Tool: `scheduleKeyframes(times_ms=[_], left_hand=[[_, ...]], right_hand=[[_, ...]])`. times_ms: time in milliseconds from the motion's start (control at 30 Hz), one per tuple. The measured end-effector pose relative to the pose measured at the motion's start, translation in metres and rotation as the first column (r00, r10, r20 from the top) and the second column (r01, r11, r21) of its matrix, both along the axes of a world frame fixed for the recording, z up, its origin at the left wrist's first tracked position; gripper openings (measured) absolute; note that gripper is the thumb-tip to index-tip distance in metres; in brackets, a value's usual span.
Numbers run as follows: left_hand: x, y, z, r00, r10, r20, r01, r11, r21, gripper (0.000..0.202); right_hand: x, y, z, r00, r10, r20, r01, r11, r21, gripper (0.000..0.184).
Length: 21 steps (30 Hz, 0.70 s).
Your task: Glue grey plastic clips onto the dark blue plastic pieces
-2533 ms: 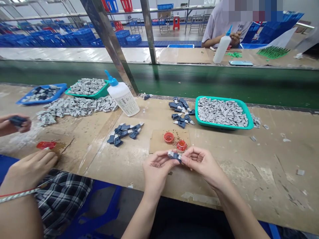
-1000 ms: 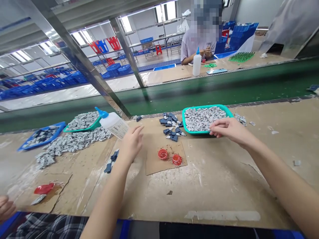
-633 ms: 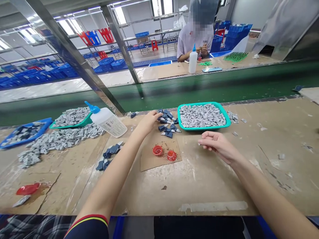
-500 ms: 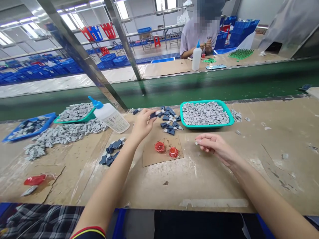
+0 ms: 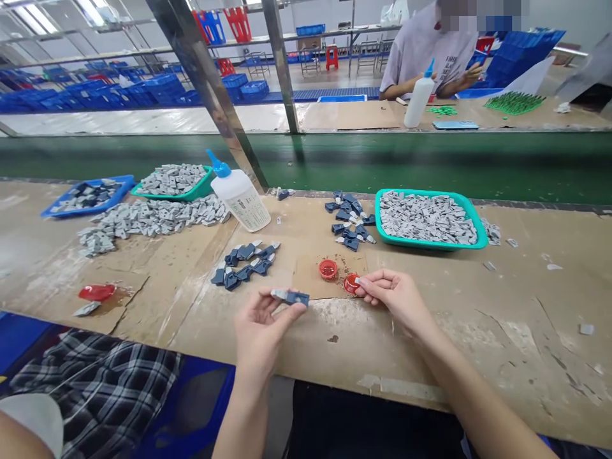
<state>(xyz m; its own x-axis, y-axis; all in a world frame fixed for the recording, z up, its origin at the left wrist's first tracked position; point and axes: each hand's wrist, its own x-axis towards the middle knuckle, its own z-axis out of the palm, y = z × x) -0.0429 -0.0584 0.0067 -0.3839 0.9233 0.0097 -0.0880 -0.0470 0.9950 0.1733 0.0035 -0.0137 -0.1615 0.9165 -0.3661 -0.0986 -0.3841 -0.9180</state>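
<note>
My left hand (image 5: 261, 322) pinches a small dark blue piece with a grey tip (image 5: 291, 296) just above the bench's near edge. My right hand (image 5: 394, 293) is closed on a small grey piece (image 5: 358, 281), held at a red cap (image 5: 350, 283) on a square of cardboard (image 5: 310, 274). A second red cap (image 5: 327, 269) sits beside it. Behind them lie a heap of blue pieces (image 5: 350, 223) and a teal tray (image 5: 473, 220) full of grey pieces. Another group of blue pieces (image 5: 246, 261) lies to the left.
A glue bottle with a blue nozzle (image 5: 238, 193) leans near a metal post (image 5: 210, 89). Left of it are loose grey pieces (image 5: 148, 217), a second teal tray (image 5: 201, 185) and a blue tray (image 5: 122, 188). A green conveyor (image 5: 430, 159) runs behind; a person sits across it.
My left hand took a blue piece from the heap and drew back to the near edge. My right hand, which reached into the teal tray, came back to the red cap holding a grey piece.
</note>
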Motion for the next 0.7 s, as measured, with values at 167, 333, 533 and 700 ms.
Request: scheduleKeyframes(times_ms=[167, 333, 533, 700], left_hand=[[0.017, -0.016, -0.003, 0.993, -0.036, 0.109, 0.049, 0.993, -0.112, 0.029], [0.029, -0.012, 0.001, 0.981, -0.001, 0.195, 0.03, 0.989, -0.147, 0.028], [0.032, -0.002, -0.01, 0.976, -0.033, 0.214, 0.06, 0.991, -0.121, 0.03], [0.048, 0.002, -0.016, 0.974, -0.039, 0.222, 0.056, 0.996, -0.069, 0.027]], right_hand=[[0.0, -0.001, -0.005, 0.998, 0.023, 0.053, -0.024, 0.999, 0.022, 0.035], [0.001, 0.0, -0.006, 0.996, 0.036, 0.084, -0.04, 0.998, 0.042, 0.036], [0.006, -0.002, -0.002, 0.996, 0.047, 0.074, -0.053, 0.996, 0.077, 0.034], [0.01, -0.015, 0.017, 0.996, 0.094, 0.002, -0.094, 0.994, 0.055, 0.029]])
